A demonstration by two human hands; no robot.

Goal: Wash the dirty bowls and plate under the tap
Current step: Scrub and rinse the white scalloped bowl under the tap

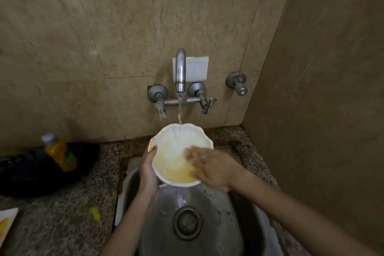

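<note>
Head cam view, looking down into the sink (239, 226). The white bowl (176, 162) with the wavy rim is held up over the basin, right under the tap (180, 68), tilted a bit toward the camera. Water (180, 110) runs from the spout, hits the far inner side of the bowl and spills off the near edge down toward the drain (187, 222). The inside of the bowl is smeared with yellow-orange gunk, thickest along the near side.

The left hand (148, 170) grips the bowl's left rim, thumb hooked over the edge and fingers curled underneath. The right hand (209, 167) is inside the bowl, palm down, fingers stretched out against the inner wall and holding nothing. It's blurry, so finer finger detail is a no-go.

On the speckled stone counter (62, 230) to the left, a yellow bottle (60, 153) with a grey cap leans over a dark pan-like thing (31, 178). A white plate (7, 220) with orange stains pokes in at the far left edge, well apart from the sink. There's a yellow blob (95, 213) on the counter just beside the sink rim. On the tiled wall, a white switch plate (197, 68) sits behind the spout and a separate valve (238, 83) off to the right.
</note>
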